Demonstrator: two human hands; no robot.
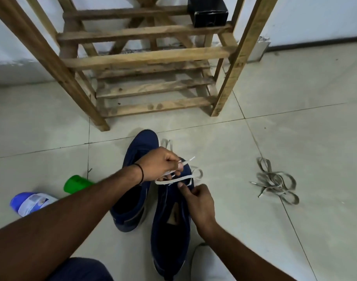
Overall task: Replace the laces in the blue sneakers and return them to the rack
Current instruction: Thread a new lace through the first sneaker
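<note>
Left hand (pixel 160 165), at frame centre, pinches the free end of the white lace (pixel 173 179). Right hand (pixel 200 201), just below and right, has its fingers curled against the near sneaker (pixel 169 226), and whether it grips anything cannot be told. The sneaker's long axis runs from bottom centre up toward the rack (pixel 145 57), and the lace crosses it at the front eyelets, nearer the left hand; the second sneaker (pixel 141 145) lies alongside at left, discarded grey laces (pixel 274 183) well apart at right, neither judged an obstruction
</note>
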